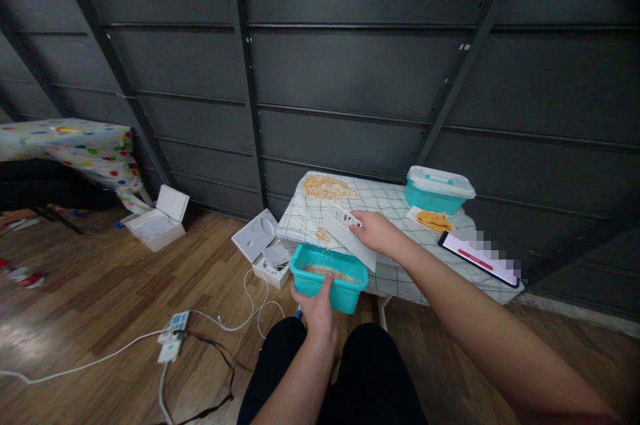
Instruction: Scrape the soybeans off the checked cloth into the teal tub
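Note:
My left hand (316,305) is closed on the near wall of a teal plastic bin (346,297), held just off the table's front edge. Yellow and pale grains (340,275) cover its bottom. My right hand (373,231) grips a white flat piece with slots (356,246), slanting across the cloth toward the bin's right side; its exact kind is unclear. A few small bits show between the cloth's edge and the bin. On the checked tablecloth (385,205) lies a spread of yellow grains (325,187), with a smaller patch (322,234) near the front edge.
A lidded teal box (440,190), an orange cloth-like item (435,220) and a tablet (480,258) occupy the table's right. Open white boxes (270,255), a power strip (173,337) and cables lie on the floor. Dark wall panels (340,78) stand behind.

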`<act>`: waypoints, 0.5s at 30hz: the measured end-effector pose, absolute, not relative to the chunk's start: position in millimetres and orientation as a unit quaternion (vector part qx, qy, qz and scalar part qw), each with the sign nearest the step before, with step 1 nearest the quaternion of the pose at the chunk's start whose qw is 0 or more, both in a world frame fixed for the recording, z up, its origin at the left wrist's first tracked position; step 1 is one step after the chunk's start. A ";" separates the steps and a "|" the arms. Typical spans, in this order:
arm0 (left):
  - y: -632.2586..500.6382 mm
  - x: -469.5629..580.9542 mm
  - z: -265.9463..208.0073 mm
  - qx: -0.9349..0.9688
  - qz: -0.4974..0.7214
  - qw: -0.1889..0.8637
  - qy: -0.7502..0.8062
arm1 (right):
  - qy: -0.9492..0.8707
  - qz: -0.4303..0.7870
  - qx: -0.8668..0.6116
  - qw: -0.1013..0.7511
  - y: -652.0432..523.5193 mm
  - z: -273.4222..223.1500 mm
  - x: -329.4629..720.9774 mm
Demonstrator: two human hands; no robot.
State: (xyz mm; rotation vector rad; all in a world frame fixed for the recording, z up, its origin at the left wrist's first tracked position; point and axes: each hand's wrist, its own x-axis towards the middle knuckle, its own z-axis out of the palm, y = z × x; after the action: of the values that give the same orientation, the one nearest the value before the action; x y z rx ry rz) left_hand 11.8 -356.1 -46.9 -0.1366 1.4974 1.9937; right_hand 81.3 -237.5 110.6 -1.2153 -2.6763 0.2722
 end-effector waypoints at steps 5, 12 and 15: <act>-359.3 6.9 -39.8 -0.053 0.758 0.318 0.567 | -0.917 0.048 -0.382 0.106 -199.7 100.2 49.4; -360.8 -3.6 -50.0 -0.056 0.768 0.313 0.555 | -0.945 0.085 -0.309 0.063 -187.3 76.9 38.3; -362.2 -9.4 -56.2 -0.044 0.765 0.301 0.567 | -0.952 0.110 -0.274 0.077 -193.4 75.1 49.1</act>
State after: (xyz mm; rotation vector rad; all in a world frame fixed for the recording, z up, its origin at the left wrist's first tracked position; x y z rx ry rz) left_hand -9.4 -362.2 -56.2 -0.1165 1.5049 2.0308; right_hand 49.1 -193.4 75.1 -0.8204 -2.8541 0.3302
